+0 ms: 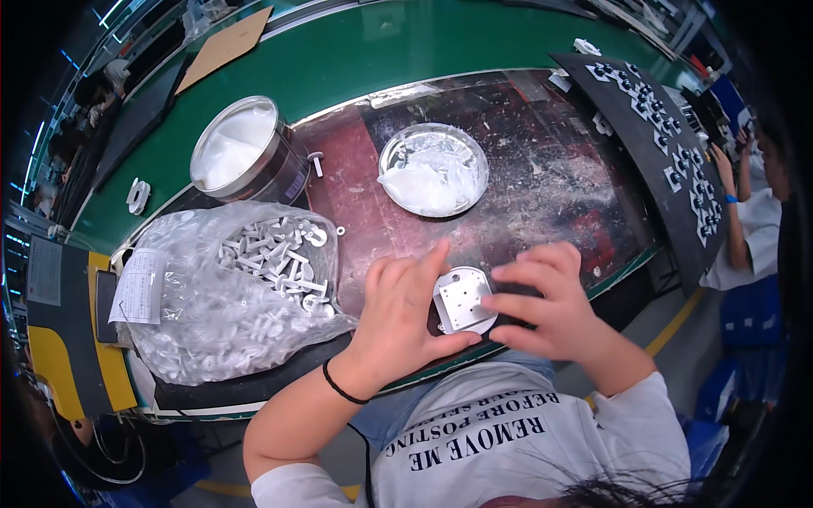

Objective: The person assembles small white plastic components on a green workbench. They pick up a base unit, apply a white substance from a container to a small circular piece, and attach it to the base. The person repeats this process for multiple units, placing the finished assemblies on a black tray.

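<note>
A white part (461, 296), rounded at one end and with a flat plate full of small holes, is at the table's near edge. My left hand (402, 309) grips its left side, the thumb along the lower edge and the index finger near the top. My right hand (546, 300) is at its right side with fingers apart, and one fingertip overlaps the part's face. Just beyond stands a shiny round metal dish (477, 152) with a whitish, translucent mass (423, 182). Left of my hands lies a clear plastic bag (203, 339) of white stemmed pieces (279, 258).
An open tin (292, 173) of white paste stands behind the bag. One loose stemmed piece (317, 162) and a small ring (340, 230) lie nearby. At the right, a dark board (644, 148) carries several small black-and-white assemblies. A person (749, 220) works beyond it.
</note>
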A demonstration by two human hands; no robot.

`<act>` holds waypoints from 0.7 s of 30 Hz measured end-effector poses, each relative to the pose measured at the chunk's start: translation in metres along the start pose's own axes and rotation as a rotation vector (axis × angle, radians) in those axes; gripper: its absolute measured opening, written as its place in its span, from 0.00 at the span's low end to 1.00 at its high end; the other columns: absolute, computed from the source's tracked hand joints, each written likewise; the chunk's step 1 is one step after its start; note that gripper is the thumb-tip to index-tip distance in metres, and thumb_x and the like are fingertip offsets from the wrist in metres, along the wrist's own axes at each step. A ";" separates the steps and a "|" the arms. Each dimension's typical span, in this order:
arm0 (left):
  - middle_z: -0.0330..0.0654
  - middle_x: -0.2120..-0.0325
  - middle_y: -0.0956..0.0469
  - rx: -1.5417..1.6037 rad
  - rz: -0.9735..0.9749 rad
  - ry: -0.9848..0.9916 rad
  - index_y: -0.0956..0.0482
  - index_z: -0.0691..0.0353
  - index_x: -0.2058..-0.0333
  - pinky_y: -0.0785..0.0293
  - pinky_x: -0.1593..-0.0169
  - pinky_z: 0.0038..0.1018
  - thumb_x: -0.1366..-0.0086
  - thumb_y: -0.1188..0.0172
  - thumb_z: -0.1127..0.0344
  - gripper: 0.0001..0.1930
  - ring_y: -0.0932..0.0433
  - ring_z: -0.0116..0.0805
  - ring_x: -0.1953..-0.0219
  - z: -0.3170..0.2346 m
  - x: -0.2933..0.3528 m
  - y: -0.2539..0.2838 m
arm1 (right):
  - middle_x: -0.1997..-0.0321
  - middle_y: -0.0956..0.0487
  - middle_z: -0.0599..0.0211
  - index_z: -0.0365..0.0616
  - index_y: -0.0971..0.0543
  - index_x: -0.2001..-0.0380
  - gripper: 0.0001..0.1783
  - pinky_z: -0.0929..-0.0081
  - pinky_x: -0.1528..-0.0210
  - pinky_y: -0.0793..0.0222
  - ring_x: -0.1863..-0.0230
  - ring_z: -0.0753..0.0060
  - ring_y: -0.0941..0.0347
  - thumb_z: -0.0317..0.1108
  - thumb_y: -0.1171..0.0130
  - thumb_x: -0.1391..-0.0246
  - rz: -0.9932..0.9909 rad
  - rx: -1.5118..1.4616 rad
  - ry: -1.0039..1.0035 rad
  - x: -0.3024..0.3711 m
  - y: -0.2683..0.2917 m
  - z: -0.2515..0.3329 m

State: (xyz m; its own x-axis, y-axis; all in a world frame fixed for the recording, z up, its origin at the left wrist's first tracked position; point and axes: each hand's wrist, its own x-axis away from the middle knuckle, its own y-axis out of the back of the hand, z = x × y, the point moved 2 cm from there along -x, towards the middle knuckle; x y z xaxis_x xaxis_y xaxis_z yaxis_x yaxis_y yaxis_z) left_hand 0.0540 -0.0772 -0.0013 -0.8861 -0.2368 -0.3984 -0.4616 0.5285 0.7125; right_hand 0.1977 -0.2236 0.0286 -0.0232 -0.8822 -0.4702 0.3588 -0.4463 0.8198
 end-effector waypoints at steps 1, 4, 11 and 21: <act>0.41 0.57 0.27 -0.018 0.006 0.006 0.48 0.65 0.38 0.46 0.46 0.43 0.61 0.27 0.51 0.54 0.33 0.43 0.54 0.000 0.000 -0.001 | 0.52 0.27 0.77 0.58 0.20 0.64 0.19 0.56 0.47 0.50 0.54 0.67 0.35 0.47 0.34 0.63 -0.002 0.001 0.004 0.004 -0.003 0.005; 0.42 0.57 0.27 -0.058 0.022 0.011 0.47 0.66 0.40 0.46 0.46 0.44 0.62 0.27 0.50 0.54 0.34 0.44 0.53 -0.002 0.001 -0.002 | 0.53 0.26 0.79 0.57 0.20 0.65 0.17 0.58 0.45 0.52 0.55 0.69 0.35 0.46 0.34 0.62 -0.017 0.018 -0.009 0.008 -0.013 0.015; 0.42 0.61 0.29 -0.051 -0.033 0.061 0.38 0.60 0.42 0.46 0.45 0.45 0.61 0.28 0.53 0.46 0.33 0.41 0.57 -0.008 -0.001 0.005 | 0.54 0.26 0.74 0.53 0.20 0.65 0.16 0.59 0.45 0.50 0.53 0.64 0.36 0.47 0.36 0.57 0.001 -0.167 0.020 0.008 -0.023 0.001; 0.44 0.69 0.24 -0.424 -0.238 0.281 0.22 0.61 0.66 0.31 0.59 0.35 0.53 0.39 0.72 0.12 0.27 0.44 0.64 0.058 0.005 0.086 | 0.56 0.27 0.57 0.38 0.24 0.62 0.18 0.62 0.49 0.39 0.53 0.58 0.33 0.41 0.42 0.49 -0.319 -0.679 -0.102 0.023 -0.028 -0.029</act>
State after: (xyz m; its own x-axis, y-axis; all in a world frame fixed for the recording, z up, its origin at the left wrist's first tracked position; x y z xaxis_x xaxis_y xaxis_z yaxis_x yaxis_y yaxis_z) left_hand 0.0124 0.0149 0.0244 -0.7058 -0.5483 -0.4486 -0.5750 0.0735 0.8149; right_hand 0.2142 -0.2268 -0.0144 -0.2964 -0.7499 -0.5914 0.8157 -0.5209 0.2517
